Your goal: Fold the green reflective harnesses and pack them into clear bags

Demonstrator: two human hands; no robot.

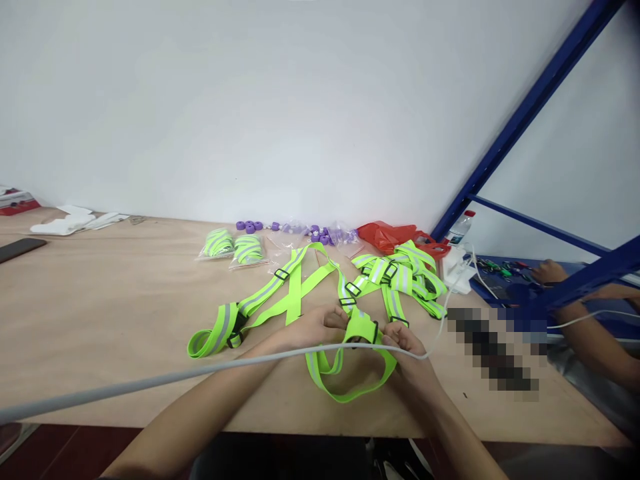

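Note:
A neon-yellow reflective strap harness (pixel 295 297) with grey stripes and black buckles lies spread on the table in front of me. My left hand (pixel 320 328) is closed at the strap's near part, fingertips pinched beside a black slider. On the other side of the same folded section, my right hand (pixel 407 343) pinches the strap near a second buckle. A loop of the strap hangs down between both hands. One end of the harness curls up at the left. A white cable (pixel 300 348) crosses in front of my hands and hides part of the strap.
More reflective straps (pixel 410 277) are heaped at the right. Two bagged straps (pixel 249 249), purple rolls (pixel 249 227) and a red plastic bag (pixel 387 237) lie along the wall. A bottle (pixel 460 228) stands by the blue metal frame (pixel 525 123). Another person's arm (pixel 590 333) is at the far right.

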